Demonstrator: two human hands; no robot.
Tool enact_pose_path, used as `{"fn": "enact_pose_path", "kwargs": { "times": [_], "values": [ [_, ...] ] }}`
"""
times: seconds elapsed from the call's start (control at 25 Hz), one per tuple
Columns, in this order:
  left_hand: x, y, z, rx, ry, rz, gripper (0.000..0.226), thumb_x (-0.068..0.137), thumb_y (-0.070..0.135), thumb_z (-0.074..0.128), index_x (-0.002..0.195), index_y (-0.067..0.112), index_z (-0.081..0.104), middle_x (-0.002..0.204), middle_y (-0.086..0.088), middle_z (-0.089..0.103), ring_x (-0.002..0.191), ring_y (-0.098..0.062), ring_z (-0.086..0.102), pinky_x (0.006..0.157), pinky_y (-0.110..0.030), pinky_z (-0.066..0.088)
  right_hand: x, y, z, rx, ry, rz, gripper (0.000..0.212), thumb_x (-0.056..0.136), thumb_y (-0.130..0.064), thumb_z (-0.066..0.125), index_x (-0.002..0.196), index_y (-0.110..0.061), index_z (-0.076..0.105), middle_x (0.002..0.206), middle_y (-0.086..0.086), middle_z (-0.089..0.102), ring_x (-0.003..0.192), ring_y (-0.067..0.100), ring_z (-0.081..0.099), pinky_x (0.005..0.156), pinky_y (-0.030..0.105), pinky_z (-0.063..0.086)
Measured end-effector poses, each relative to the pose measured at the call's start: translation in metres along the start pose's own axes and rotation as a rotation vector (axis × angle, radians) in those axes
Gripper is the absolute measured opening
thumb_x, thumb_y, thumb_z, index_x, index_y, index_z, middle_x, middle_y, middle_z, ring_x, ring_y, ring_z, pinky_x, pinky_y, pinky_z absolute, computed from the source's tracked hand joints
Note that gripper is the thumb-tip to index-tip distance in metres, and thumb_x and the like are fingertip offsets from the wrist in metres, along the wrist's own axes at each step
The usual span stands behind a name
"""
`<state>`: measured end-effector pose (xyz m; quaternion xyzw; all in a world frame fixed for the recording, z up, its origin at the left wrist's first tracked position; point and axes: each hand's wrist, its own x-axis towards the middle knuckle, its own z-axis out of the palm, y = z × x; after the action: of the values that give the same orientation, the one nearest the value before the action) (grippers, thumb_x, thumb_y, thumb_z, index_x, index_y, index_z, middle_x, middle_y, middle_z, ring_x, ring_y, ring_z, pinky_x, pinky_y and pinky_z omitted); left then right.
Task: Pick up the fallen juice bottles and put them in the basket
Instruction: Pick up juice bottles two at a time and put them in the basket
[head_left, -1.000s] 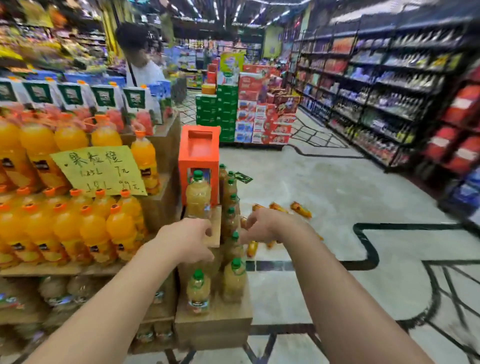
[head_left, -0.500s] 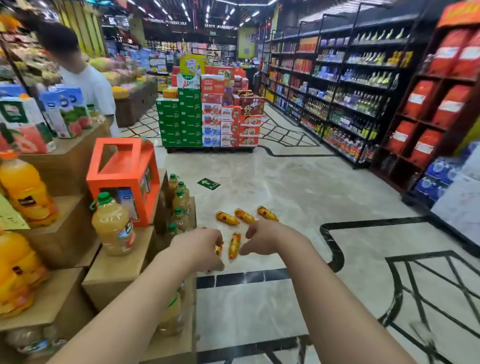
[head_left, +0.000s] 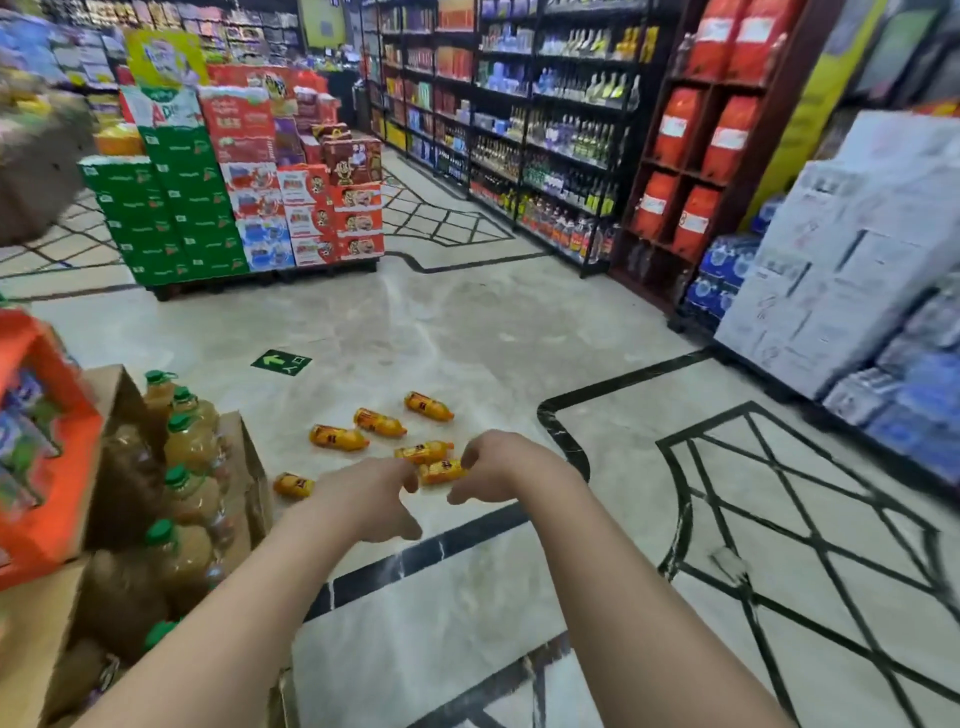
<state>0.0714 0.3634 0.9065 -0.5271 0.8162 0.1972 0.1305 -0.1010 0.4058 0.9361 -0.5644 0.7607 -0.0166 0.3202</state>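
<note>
Head view: left hand (head_left: 363, 493) and right hand (head_left: 493, 467) held out side by side above the floor (head_left: 467, 322), fingers loosely curled, holding nothing. Six bottles (head_left: 338, 437) lie on their sides on the floor beyond the hands: one appears between them, one just past it, three farther out, one beside the left hand. Basket not seen. Cardboard display (head_left: 244, 457) of large jugs (head_left: 192, 441) stands left of the left arm.
</note>
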Motion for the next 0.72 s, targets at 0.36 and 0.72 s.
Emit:
{"fn": "enact_pose_path", "kwargs": {
  "times": [0.36,0.72],
  "values": [
    [0.231,-0.013,-0.082,0.003,-0.060,0.061,0.056,0.080,0.047,0.075,0.131,0.035,0.056,0.122,0.007,0.063,0.107,-0.019,0.063,0.088,-0.038,0.056,0.198,0.016,-0.094,0.068,0.053,0.099,0.061,0.082,-0.044,0.077,0.137,-0.027,0.059,0.135,0.000,0.058,0.118,0.024,0.059,0.090,0.037,0.052],
    [0.444,-0.044,-0.109,-0.089,-0.088,-0.110,0.055,0.081,0.047,0.073,0.132,0.036,0.054,0.122,0.008,0.062,0.108,-0.019,0.061,0.086,-0.037,0.053,0.449,0.032,-0.150,0.022,-0.143,0.017,0.063,0.082,-0.041,0.079,0.140,-0.026,0.059,0.138,0.001,0.056,0.122,0.023,0.058,0.099,0.039,0.052]
  ]
}}
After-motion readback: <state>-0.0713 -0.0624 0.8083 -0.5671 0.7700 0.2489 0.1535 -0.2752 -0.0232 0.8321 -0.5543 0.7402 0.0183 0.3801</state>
